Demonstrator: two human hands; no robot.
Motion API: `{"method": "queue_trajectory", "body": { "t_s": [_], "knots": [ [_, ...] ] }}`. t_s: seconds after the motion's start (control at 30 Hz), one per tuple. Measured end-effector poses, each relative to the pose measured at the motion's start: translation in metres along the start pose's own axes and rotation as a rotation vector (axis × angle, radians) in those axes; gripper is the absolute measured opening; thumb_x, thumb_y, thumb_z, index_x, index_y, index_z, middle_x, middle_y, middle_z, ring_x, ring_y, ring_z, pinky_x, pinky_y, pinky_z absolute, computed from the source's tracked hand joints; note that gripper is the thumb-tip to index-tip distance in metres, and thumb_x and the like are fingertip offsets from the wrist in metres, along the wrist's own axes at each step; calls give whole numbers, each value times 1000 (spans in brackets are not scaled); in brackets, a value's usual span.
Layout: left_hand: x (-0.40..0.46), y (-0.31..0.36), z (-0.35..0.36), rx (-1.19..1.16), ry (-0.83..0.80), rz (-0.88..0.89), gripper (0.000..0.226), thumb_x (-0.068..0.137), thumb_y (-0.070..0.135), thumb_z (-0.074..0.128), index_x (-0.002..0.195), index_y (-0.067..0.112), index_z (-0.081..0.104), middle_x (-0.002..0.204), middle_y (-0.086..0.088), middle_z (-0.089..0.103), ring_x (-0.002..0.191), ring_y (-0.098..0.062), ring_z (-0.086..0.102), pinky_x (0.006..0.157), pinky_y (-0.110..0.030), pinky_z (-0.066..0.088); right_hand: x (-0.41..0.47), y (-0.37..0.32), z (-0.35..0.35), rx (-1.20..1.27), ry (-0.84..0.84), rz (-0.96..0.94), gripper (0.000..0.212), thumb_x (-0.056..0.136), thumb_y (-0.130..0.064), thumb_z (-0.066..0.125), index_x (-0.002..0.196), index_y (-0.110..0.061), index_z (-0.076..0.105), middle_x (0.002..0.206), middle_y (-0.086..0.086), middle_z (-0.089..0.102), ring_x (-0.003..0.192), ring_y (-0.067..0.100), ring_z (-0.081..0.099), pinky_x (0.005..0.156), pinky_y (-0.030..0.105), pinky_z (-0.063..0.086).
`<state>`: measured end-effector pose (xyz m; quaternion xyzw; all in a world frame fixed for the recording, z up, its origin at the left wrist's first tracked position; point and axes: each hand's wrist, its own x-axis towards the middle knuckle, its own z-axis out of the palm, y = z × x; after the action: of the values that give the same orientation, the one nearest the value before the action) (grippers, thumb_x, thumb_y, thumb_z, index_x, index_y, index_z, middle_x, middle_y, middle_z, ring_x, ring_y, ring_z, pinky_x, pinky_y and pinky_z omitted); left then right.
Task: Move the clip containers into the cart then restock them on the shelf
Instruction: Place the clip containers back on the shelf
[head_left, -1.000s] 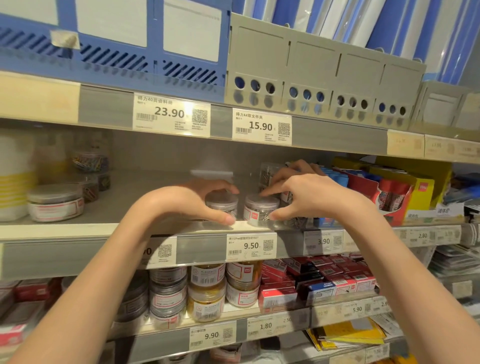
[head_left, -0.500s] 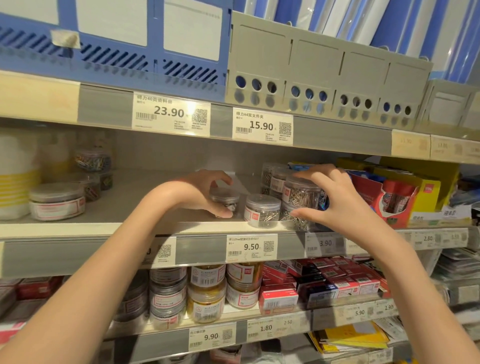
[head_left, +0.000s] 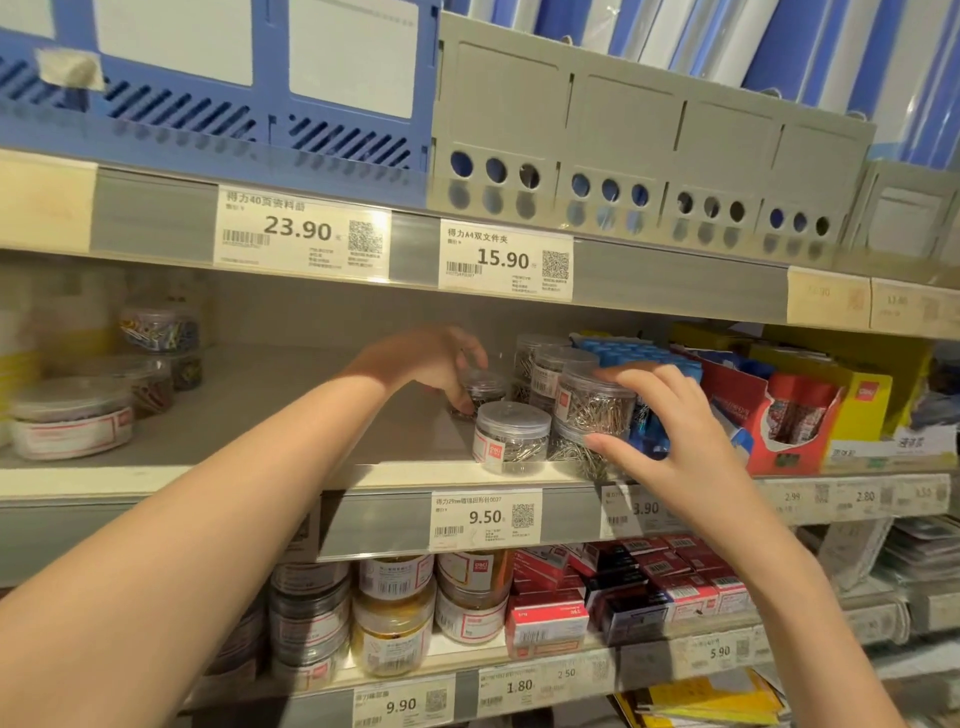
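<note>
Shelf (head_left: 249, 410): left hand (head_left: 431, 364) has pushed its container (head_left: 480, 389) further back

Just one view here, a wide-angle head cam looking forward and slightly down, straight at the middle shelf (head_left: 291, 475) from arm's reach. That shelf sits mid-frame, with the file-box tier above it and the lower tiers below it. Edges curve noticeably from the lens.
</note>
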<state>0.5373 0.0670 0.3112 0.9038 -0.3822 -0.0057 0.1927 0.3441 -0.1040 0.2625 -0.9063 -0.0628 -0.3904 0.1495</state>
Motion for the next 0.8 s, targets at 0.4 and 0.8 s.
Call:
{"method": "queue_trajectory", "body": {
  "t_s": [0.4,0.8],
  "knots": [
    [17,-6,10,-83,38,-12,53,73,7,76,119,23,55,125,-3,52,107,-17,51,82,-22,37,-8,4,10,150,27,27,43,84,-33,61,121,-40,41,116,-26,36,109,-19,37,86,-5,26],
    [-73,22,7,-288,127,175,19,85,30,66,102,35,61,99,18,62,91,-1,60,78,-11,47,-10,2,12,179,49,34,44,83,-38,58,123,-38,40,117,-27,36,111,-20,36,88,-4,26]
  ]
}}
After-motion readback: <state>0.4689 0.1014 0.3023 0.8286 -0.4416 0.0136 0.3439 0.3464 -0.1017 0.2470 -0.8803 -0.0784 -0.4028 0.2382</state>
